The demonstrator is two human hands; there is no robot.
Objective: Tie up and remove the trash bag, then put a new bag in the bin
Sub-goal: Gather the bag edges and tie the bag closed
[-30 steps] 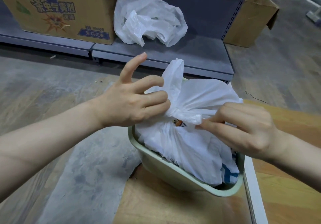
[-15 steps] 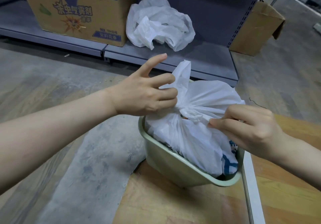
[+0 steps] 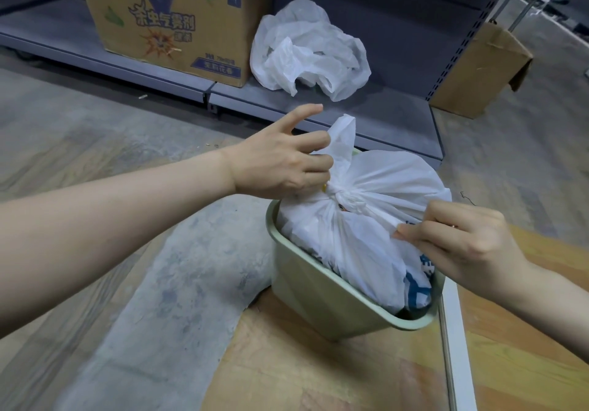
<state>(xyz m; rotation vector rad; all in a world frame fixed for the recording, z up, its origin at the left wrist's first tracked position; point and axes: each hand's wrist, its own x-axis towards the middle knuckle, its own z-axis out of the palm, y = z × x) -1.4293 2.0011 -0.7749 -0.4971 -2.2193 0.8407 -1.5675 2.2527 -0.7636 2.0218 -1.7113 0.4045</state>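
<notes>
Gripping crinkly white trash bag (image 3: 357, 238) ears, left hand (image 3: 280, 168), right hand (image 3: 462, 245), knotted, rounded green bin (image 3: 318, 299).

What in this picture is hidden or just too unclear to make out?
- Head view: the contents of the full white bag; its plastic covers them.
- The base of the green bin; its own wall hides it.
- The printed box: its top is cut off by the upper edge.
- The right hand: its fingertips are buried in bag folds.
</notes>
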